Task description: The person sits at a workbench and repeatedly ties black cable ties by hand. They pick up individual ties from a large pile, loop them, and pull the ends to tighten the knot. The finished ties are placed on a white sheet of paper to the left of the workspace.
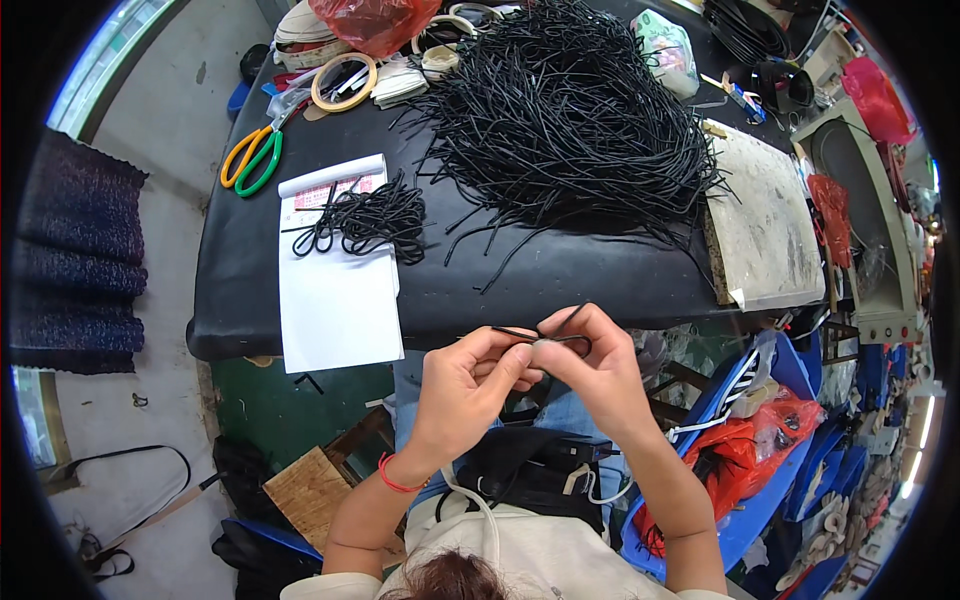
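My left hand (468, 388) and my right hand (592, 365) meet in front of the black table's near edge, thumbs close together. Pinched between their fingers is a thin black cord (572, 340), bent into a small loop on the right side; where its strands cross is partly hidden by the fingertips. Beyond them lies a large tangled pile of black cords (570, 120). A smaller bunch of looped black cords (372, 222) rests on a white paper pad (340, 310) to the left.
Scissors (255, 160) with orange and green handles and a tape roll (344, 82) lie at the table's far left. A pale stone-like slab (765, 220) sits on the right. Below it stands a blue bin (640, 530) holding red plastic bags (765, 440). A wooden stool (312, 495) is at lower left.
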Demonstrator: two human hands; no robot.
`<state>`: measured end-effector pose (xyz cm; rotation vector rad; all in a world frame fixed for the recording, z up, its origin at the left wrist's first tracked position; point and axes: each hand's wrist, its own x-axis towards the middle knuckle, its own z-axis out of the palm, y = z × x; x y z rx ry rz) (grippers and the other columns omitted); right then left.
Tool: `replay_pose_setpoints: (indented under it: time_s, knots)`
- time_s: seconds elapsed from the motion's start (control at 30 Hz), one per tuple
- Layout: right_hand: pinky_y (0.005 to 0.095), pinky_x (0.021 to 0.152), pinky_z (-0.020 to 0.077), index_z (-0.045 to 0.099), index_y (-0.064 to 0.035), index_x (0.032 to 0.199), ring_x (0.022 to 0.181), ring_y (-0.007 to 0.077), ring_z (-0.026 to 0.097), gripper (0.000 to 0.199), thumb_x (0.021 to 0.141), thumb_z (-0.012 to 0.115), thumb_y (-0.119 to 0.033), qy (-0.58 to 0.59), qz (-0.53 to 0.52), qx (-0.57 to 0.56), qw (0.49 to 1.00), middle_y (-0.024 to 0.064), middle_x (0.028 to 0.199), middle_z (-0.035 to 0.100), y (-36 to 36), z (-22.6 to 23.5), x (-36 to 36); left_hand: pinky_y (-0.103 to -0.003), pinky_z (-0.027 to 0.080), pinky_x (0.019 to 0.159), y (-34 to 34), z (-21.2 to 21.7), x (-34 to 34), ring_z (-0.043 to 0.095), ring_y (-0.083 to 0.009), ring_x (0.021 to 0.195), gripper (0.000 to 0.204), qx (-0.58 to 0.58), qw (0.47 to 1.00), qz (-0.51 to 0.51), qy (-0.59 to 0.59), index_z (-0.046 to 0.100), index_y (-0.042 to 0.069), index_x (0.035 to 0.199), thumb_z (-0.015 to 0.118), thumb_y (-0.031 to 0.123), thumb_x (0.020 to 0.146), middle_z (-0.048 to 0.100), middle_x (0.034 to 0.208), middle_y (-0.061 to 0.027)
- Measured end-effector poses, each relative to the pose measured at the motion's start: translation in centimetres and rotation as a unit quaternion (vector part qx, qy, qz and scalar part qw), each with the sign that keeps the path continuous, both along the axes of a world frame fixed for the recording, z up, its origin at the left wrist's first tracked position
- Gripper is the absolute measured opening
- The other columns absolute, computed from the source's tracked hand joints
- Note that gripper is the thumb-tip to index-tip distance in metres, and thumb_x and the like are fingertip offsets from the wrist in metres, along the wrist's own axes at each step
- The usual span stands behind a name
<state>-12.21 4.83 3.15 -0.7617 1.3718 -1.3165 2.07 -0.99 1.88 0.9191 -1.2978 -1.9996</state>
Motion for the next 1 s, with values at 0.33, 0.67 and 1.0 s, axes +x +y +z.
replay_pose_setpoints:
  time_s: [0.33,0.67,1.0]
  knots:
    - [0.0216,0.063,0.0488,0.055,-0.0007,0.091,0.071,0.0083,0.058,0.016,0.085,0.062,-0.013,0.017,-0.010,-0.010,1.000,0.0052,0.079,0.061,-0.2,0.0,1.0,-0.021,0.051,0.057,1.0,0.0,-0.8,0.065,-0.0108,0.065,0.013,-0.146,0.982,0.081,-0.089,0.060,-0.006,0.088,0.056,0.007,0.087,0.066,0.073,-0.0097]
    - [0.0217,0.063,0.0405,0.058,-0.0004,0.099,0.074,0.0088,0.052,0.041,0.097,0.036,-0.035,-0.084,-0.011,0.047,0.995,0.0046,0.081,0.058,-0.2,-0.9,-0.7,-0.027,0.052,0.073,-1.5,-0.1,0.6,0.063,-0.0166,0.079,0.036,0.101,0.994,-0.019,0.039,0.054,-0.004,0.111,0.038,0.026,0.097,0.063,0.093,-0.0134]
    - [0.0224,0.063,0.0444,0.061,0.0002,0.099,0.073,0.0079,0.054,0.022,0.091,0.052,-0.019,0.190,0.003,0.017,0.982,0.0041,0.083,0.059,-0.8,-0.9,-2.3,-0.021,0.045,0.068,-4.5,0.4,2.2,0.056,-0.0068,0.074,0.017,-0.121,0.977,0.152,-0.088,0.062,0.001,0.098,0.062,0.008,0.083,0.063,0.080,-0.0035]
